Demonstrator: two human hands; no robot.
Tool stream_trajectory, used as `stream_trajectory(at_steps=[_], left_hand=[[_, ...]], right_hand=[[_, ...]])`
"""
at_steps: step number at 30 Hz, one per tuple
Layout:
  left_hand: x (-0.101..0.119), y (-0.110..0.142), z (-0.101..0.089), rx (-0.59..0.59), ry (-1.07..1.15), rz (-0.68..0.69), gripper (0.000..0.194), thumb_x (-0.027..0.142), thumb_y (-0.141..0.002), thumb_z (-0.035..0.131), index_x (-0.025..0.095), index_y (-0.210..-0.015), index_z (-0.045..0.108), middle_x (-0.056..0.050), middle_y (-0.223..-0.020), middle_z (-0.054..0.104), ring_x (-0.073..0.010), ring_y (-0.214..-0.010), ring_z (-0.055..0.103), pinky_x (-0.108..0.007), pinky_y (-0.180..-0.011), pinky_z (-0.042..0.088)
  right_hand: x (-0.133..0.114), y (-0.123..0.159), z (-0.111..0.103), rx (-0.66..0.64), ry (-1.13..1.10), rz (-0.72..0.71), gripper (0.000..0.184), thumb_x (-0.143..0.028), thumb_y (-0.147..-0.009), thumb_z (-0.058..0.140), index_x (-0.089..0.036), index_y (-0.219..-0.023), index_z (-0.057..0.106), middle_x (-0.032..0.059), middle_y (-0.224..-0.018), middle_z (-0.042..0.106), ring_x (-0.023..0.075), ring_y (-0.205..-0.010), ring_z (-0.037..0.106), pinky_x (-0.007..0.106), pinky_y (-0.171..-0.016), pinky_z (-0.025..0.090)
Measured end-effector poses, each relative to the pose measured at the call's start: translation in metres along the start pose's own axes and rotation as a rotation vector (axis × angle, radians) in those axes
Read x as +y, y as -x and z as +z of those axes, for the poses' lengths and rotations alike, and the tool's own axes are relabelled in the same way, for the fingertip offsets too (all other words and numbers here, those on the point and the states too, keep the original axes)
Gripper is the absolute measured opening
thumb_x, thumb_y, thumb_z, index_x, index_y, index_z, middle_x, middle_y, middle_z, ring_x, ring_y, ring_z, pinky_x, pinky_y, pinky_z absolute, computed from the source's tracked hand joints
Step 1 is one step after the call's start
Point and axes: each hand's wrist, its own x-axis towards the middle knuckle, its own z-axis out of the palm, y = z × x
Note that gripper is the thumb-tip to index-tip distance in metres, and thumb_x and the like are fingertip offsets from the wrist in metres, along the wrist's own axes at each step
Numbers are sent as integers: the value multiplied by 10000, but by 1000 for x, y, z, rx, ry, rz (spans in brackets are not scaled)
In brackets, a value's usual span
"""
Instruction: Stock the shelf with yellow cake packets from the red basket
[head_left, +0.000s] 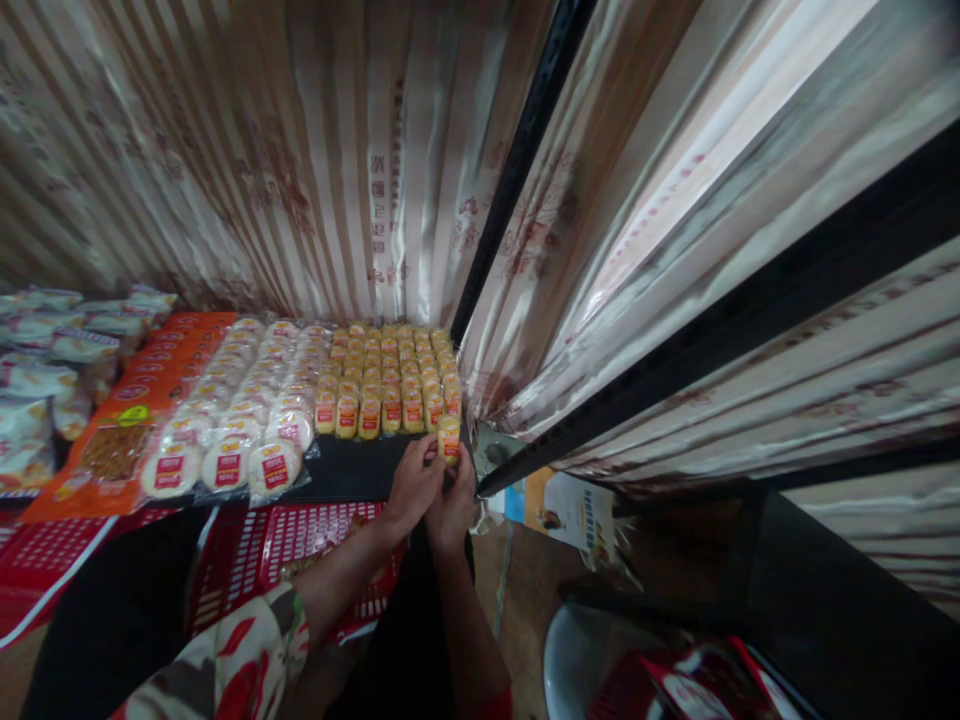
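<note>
Both my hands meet at the front right end of a black shelf (349, 468). Between them stands a small yellow wrapped cake (448, 440) with a red and white label. My left hand (417, 482) pinches its left side, and my right hand (454, 500) grips it from below and the right. Just behind are rows of matching yellow wrapped cakes (390, 385), standing upright in tight lines. Farther left lie rows of round white wrapped cakes (232, 445) with red labels.
An orange package (124, 420) and white snack bags (45, 350) fill the shelf's left end. Red baskets (281, 540) sit below the shelf. Black metal posts (517, 180) and printed plastic sheeting (337, 150) rise behind. A cardboard box (562, 505) and metal basin (577, 650) are lower right.
</note>
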Motion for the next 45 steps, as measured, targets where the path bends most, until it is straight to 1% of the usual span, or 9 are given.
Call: stream_trajectory(at_steps=[9,12,17,23,29,34,38,42,45], left_hand=[[1,-11,-16,119,-29,61,311,159,-737,569,213,-1022,682,-61,-1082,664,-191,-995,602,-318,-949,427],[1,-14,-24,163,-34,45,302,146,-721,577,206,-997,684,-61,-1051,674,-197,-986,603,-329,-952,424],[5,-16,-36,185,-39,20,309,151,-726,571,206,-1012,673,-64,-1047,673,-197,-964,604,-334,-938,424],[2,-22,-49,273,-6,-21,315,159,-680,630,206,-987,684,-76,-1073,674,-225,-1036,596,-357,-996,395],[-2,-25,-59,263,-85,30,312,160,-701,605,206,-1001,681,-78,-1053,686,-242,-1039,602,-384,-1006,396],[2,-23,-60,243,-35,-32,372,153,-713,596,207,-1078,645,-74,-1042,695,-218,-972,630,-349,-936,447],[5,-22,-59,214,-51,-34,348,136,-740,573,203,-1077,629,-74,-1022,700,-203,-931,640,-321,-872,478],[5,-19,-60,193,-70,-13,318,136,-766,551,201,-1070,617,-77,-1047,692,-200,-953,640,-318,-881,481],[2,-19,-59,185,-127,-2,358,148,-787,526,169,-1141,580,-102,-1108,660,-198,-988,628,-322,-902,480]], right_hand=[[-12,-1,21,-54,-111,9,534,-391,-857,448,-136,-1326,449,189,-1301,520,258,-1153,531,432,-905,490],[-17,-1,30,-80,-123,0,534,-393,-859,442,-124,-1320,459,187,-1292,528,253,-1164,516,429,-914,486],[-22,0,41,-118,-121,-31,527,-372,-868,434,-140,-1341,449,172,-1303,533,253,-1181,475,443,-930,469],[-25,2,57,-154,-142,-55,510,-357,-871,436,-168,-1345,446,155,-1327,519,241,-1202,478,449,-967,443],[-25,5,69,-171,-146,-44,517,-337,-857,430,-134,-1332,455,183,-1307,516,252,-1209,469,464,-986,430],[-19,7,74,-165,-118,-62,502,-317,-860,420,-160,-1335,455,166,-1321,505,247,-1208,473,463,-989,426],[-18,7,75,-171,-120,-59,496,-311,-869,402,-136,-1329,460,180,-1322,499,249,-1210,466,473,-1001,417],[-20,7,74,-182,-114,-51,499,-298,-868,384,-119,-1327,464,196,-1330,481,255,-1228,455,475,-1002,420],[-23,7,71,-194,-114,-31,497,-281,-857,396,-145,-1329,468,184,-1319,477,249,-1212,483,455,-992,436]])
